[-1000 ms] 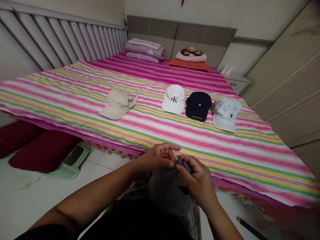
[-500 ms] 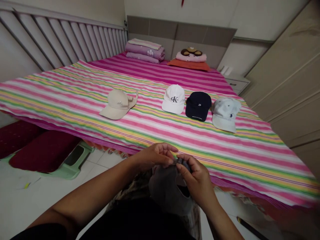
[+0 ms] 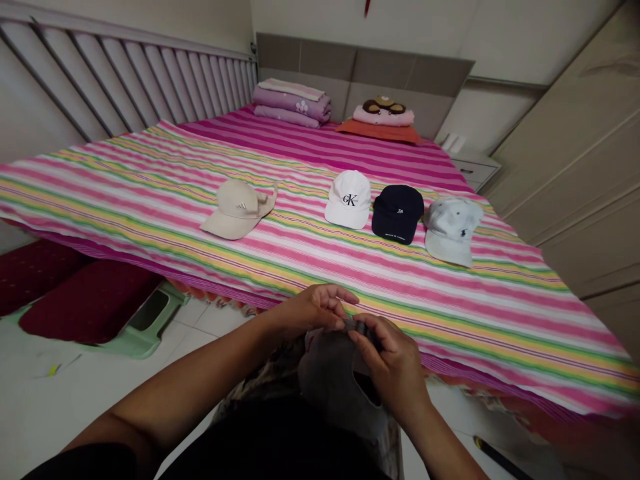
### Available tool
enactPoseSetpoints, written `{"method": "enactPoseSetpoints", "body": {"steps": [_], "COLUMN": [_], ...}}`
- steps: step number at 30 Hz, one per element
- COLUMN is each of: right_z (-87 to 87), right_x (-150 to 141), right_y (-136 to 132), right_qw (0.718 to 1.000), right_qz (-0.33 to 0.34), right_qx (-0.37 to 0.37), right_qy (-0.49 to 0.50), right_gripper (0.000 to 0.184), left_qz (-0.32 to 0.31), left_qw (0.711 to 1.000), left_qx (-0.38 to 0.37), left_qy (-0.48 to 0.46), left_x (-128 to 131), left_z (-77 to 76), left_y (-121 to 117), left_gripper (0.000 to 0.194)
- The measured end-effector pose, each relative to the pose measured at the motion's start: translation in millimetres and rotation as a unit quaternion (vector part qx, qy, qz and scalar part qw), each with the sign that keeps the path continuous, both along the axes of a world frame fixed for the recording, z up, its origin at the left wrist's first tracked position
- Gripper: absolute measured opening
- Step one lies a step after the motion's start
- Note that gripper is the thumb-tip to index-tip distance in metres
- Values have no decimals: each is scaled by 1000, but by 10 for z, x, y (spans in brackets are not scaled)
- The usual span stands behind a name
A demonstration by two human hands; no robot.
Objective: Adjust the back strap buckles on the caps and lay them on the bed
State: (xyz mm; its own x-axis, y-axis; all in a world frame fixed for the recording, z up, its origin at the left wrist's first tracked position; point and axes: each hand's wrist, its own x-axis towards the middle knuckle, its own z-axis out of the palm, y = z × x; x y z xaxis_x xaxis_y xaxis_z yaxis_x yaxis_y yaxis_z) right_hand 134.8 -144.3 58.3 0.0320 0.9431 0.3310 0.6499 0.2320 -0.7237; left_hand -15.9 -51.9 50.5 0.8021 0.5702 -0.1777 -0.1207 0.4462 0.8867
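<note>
A grey cap [image 3: 330,373] rests on my lap, its back opening turned up. My left hand [image 3: 310,310] pinches the cap's rear strap from the left. My right hand [image 3: 393,367] grips the same strap from the right, fingers curled over it. Both hands meet just in front of the bed's near edge. On the striped bed sheet [image 3: 150,173] lie a beige cap [image 3: 237,210], a white cap with black letters [image 3: 349,199], a navy cap [image 3: 397,212] and a pale patterned cap [image 3: 451,227].
Folded purple bedding [image 3: 291,101] and a pink pillow on an orange one [image 3: 383,120] sit at the headboard. Dark red cushions [image 3: 85,300] rest on a green stool [image 3: 145,327] at the left. A wardrobe [image 3: 575,147] stands on the right, a slatted rail at the left.
Both hands have shifted slightly on the grey cap's strap; the cap stays on my lap. The caps on the bed have not moved.
</note>
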Motion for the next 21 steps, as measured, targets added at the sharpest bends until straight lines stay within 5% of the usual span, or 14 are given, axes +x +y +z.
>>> {"method": "enactPoseSetpoints", "body": {"steps": [8, 12, 16, 21], "right_z": [22, 92, 87, -103], "right_x": [-26, 8, 101, 246], "right_y": [12, 111, 263, 331], "right_qw": [999, 984, 917, 818], "right_qz": [12, 0, 45, 150], "right_qx": [-15, -103, -226, -318], "right_qy": [29, 147, 325, 455], "right_gripper": [16, 20, 29, 27], "left_qz": [4, -7, -92, 16], "left_qw": [1000, 997, 995, 981], "left_qx": [20, 63, 22, -142], "left_qy": [-7, -31, -43, -131], "left_x": [-89, -62, -9, -11], "left_z": [-77, -24, 13, -19], "left_y": [62, 9, -50, 36], "left_gripper": [39, 40, 23, 19]}}
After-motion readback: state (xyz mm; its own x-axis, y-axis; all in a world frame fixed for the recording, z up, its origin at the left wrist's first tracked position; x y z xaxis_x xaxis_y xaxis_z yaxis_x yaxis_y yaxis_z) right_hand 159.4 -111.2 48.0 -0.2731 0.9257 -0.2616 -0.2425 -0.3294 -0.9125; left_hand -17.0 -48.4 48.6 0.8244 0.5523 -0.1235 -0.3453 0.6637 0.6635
